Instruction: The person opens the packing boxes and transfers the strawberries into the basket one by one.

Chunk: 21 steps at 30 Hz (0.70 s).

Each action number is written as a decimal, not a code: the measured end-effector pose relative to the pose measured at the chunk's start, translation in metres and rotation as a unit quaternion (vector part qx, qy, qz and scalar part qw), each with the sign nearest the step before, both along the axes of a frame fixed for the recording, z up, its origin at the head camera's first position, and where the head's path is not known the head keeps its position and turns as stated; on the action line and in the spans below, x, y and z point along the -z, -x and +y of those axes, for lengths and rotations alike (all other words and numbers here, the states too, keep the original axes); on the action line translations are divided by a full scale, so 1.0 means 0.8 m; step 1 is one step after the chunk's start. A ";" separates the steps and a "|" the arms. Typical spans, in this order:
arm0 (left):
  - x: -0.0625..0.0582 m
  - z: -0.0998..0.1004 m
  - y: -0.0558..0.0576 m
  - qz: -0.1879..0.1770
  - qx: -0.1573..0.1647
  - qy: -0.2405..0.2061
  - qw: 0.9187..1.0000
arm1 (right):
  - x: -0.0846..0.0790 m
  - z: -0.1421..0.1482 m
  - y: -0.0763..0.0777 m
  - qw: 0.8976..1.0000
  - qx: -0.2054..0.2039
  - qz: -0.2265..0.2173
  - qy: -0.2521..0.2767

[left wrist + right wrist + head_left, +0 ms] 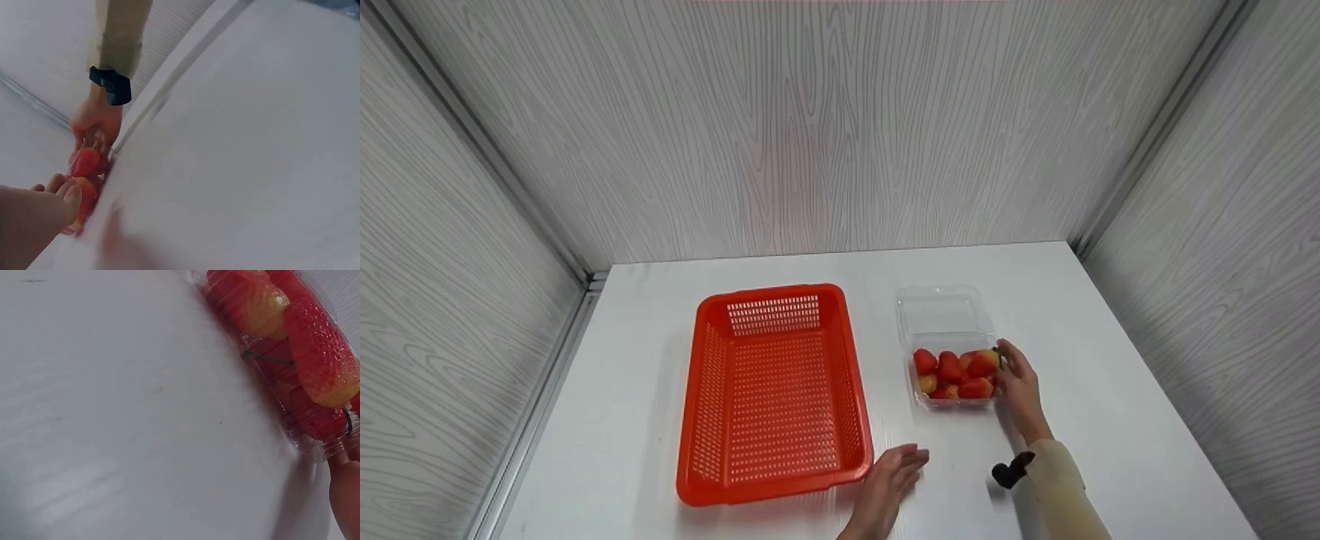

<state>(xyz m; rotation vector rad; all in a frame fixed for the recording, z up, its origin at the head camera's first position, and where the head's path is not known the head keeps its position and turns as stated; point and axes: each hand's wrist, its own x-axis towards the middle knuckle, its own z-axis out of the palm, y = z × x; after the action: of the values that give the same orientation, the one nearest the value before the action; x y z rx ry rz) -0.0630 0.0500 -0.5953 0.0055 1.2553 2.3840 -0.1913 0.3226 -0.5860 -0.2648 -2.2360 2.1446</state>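
Observation:
A clear plastic clamshell box [956, 403] lies with its lid [943, 311] folded back, away from me. Packed inside are several red-and-yellow strawberries [950, 367], whose dimpled skin and green stems show in the right wrist view. My right hand [1021, 394] grips the box's right side with its fingers at the rim; a fingertip sits against the corner in the right wrist view. Apart from the box, my left hand [885, 484] hovers beside the basket's near right corner, fingers extended and holding nothing. In the left wrist view the left hand [48, 214] partly hides the strawberries.
Left of the box stands a red perforated plastic basket [780, 409] with nothing in it. Both rest on a white tabletop [1110, 420]. Wood-grain panels [810, 135] enclose it at the back and sides. A black device [1012, 470] is strapped to the right wrist.

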 end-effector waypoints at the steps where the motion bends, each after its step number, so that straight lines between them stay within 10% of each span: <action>1: -0.001 -0.007 -0.004 -0.018 -0.004 -0.022 1.000 | 0.001 -0.001 -0.002 1.000 0.003 -0.004 0.010; 5: -0.002 -0.030 -0.016 -0.055 -0.031 -0.061 0.996 | 0.008 -0.005 -0.006 0.998 0.021 -0.021 0.060; 12: -0.004 -0.041 -0.018 -0.025 -0.070 -0.004 0.997 | 0.037 -0.009 0.000 0.986 0.065 -0.008 0.155; 21: -0.001 -0.043 -0.015 -0.025 -0.070 0.018 0.997 | 0.043 -0.013 0.012 0.981 0.092 -0.026 0.167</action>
<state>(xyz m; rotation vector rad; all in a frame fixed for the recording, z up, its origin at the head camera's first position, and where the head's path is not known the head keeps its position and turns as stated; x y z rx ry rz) -0.0507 0.0159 -0.5946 -0.1563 1.3154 2.4620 -0.2011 0.3119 -0.6205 -0.5181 -1.7804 2.4206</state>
